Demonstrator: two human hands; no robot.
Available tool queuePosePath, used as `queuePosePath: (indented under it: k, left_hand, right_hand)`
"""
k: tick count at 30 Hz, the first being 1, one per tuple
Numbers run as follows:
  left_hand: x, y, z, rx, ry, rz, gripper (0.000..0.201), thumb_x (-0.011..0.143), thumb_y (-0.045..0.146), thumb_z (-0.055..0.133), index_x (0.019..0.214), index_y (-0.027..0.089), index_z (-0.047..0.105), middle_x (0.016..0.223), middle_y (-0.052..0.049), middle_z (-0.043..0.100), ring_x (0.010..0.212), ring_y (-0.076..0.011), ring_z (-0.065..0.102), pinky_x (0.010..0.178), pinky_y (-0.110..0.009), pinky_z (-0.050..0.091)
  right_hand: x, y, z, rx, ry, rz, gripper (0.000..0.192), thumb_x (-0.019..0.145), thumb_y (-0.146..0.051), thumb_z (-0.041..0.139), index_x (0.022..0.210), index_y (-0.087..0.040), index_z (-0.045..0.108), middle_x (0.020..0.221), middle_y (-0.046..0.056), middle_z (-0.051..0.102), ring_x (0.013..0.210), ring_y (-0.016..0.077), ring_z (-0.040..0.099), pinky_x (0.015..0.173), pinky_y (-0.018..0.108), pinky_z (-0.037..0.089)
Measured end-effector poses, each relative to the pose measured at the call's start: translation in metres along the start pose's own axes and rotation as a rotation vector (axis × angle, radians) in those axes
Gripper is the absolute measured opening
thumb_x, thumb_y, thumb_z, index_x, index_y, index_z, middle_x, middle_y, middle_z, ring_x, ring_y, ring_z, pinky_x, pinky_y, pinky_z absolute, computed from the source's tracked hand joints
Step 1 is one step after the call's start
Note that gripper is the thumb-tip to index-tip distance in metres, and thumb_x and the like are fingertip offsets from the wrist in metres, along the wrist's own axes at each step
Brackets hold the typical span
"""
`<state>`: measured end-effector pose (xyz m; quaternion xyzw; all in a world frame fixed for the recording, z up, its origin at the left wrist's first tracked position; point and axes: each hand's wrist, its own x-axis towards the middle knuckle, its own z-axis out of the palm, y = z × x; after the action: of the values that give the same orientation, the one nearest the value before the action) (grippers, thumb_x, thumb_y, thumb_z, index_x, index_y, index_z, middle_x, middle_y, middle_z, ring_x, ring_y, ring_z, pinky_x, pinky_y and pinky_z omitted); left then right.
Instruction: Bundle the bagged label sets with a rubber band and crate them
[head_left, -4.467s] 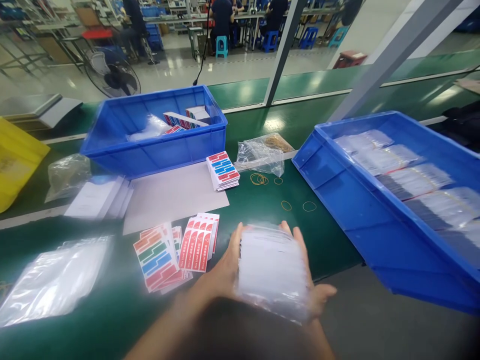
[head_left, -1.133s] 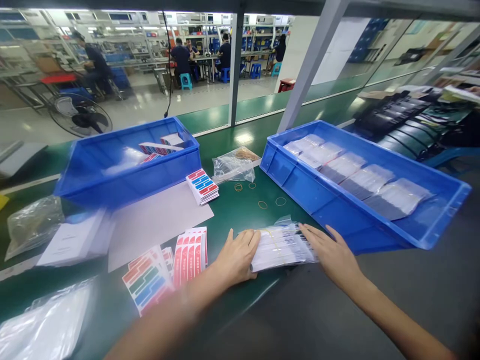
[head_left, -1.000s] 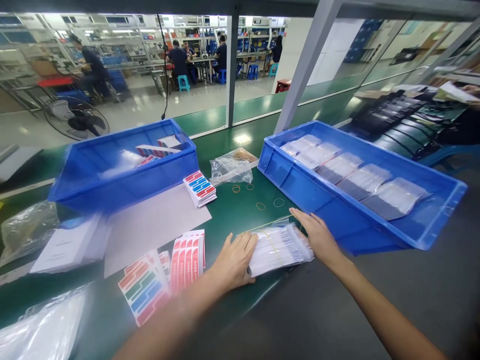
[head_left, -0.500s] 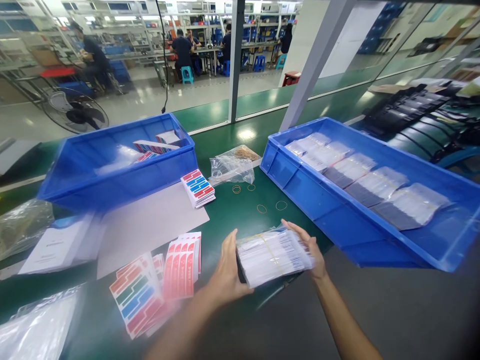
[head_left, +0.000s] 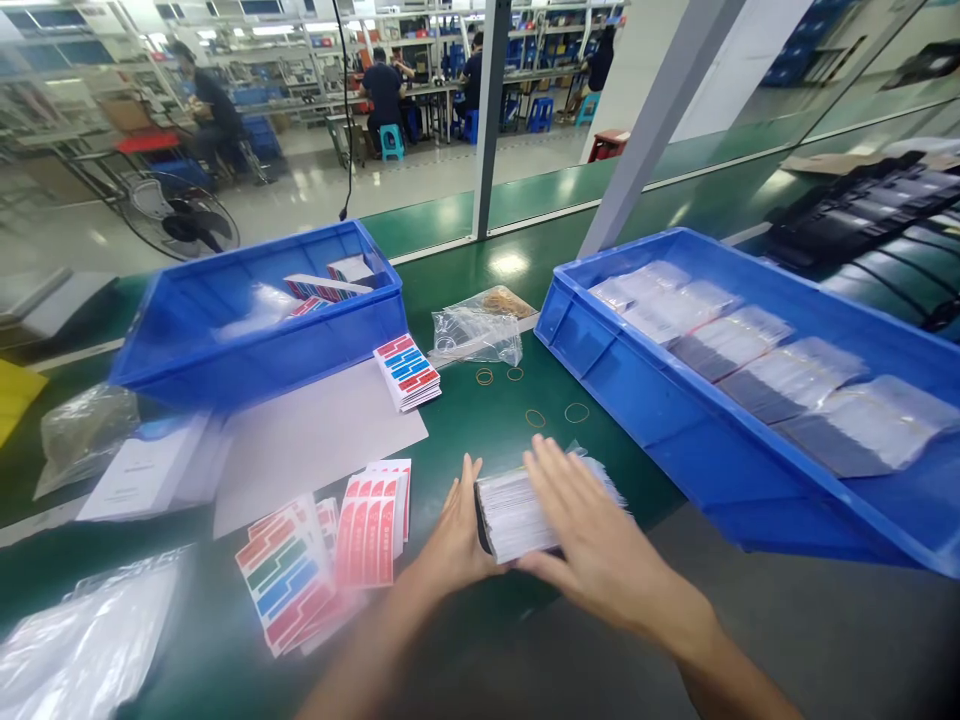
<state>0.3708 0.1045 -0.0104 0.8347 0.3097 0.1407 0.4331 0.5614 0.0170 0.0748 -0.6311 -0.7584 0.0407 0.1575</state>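
Change: right hand (head_left: 592, 540) has come from the stack's far end to lie flat over its top.
Stack (head_left: 517, 510): bagged white cards, on the green bench (head_left: 480, 420), just left of the right bin (head_left: 645, 400).
Left hand (head_left: 454, 535): fingers straight, pressed against the stack's left edge.
Right hand: fingers spread, gripping nothing.
Nearby: sticker sheets (head_left: 330, 550), rubber bands (head_left: 536, 417).
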Motion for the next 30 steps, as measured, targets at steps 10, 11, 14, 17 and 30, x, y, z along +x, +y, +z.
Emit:
queuePosePath:
  k: [10,11,14,17,30]
  left_hand:
    - [0.000,-0.016,0.022,0.019,0.010,0.142,0.111,0.083,0.045,0.057,0.144,0.021,-0.032,0.160,-0.018,-0.016,0.147,-0.0374,-0.006,0.116,-0.065,0.010]
    - [0.001,-0.014,0.022,0.009,0.020,0.128,0.112,0.082,0.045,0.058,0.145,0.022,-0.031,0.160,-0.018,-0.014,0.147,-0.0381,-0.005,0.116,-0.066,0.011]
    - [0.001,-0.009,0.020,0.001,0.039,0.092,0.121,0.076,0.042,0.067,0.145,0.022,-0.030,0.160,-0.023,-0.008,0.146,-0.0409,0.000,0.114,-0.068,0.015]
    - [-0.002,-0.005,0.014,-0.008,0.038,0.097,0.135,0.067,0.038,0.078,0.144,0.022,-0.031,0.159,-0.026,0.000,0.146,-0.0410,0.006,0.113,-0.067,0.020]
    - [0.030,0.043,-0.053,0.297,0.052,0.279,0.023,0.096,0.025,0.045,0.091,0.019,0.067,0.090,-0.005,0.068,0.086,-0.0190,0.061,0.079,-0.031,0.051]
  right_hand:
    - [0.044,-0.036,0.023,-0.091,-0.215,-0.138,0.103,0.079,-0.072,0.054,0.144,0.006,0.035,0.148,0.031,0.035,0.138,0.0412,0.034,0.110,0.053,0.037]
    - [0.046,-0.034,0.021,-0.066,-0.231,-0.152,0.102,0.080,-0.072,0.053,0.144,0.004,0.035,0.149,0.030,0.036,0.138,0.0401,0.035,0.111,0.053,0.037]
    - [0.044,-0.023,0.010,-0.002,-0.178,-0.204,0.080,0.091,-0.061,0.046,0.145,-0.002,0.036,0.149,0.024,0.040,0.138,0.0355,0.037,0.111,0.052,0.035]
    - [0.029,-0.007,-0.004,0.005,0.034,-0.038,0.040,0.100,-0.038,0.037,0.123,-0.012,0.057,0.125,0.017,0.064,0.118,0.0314,0.056,0.095,0.049,0.045]
    - [0.017,-0.018,-0.006,-0.175,0.064,0.171,0.019,0.088,-0.017,0.047,0.072,-0.020,0.056,0.075,0.007,0.059,0.071,0.0255,0.053,0.060,0.038,0.037]
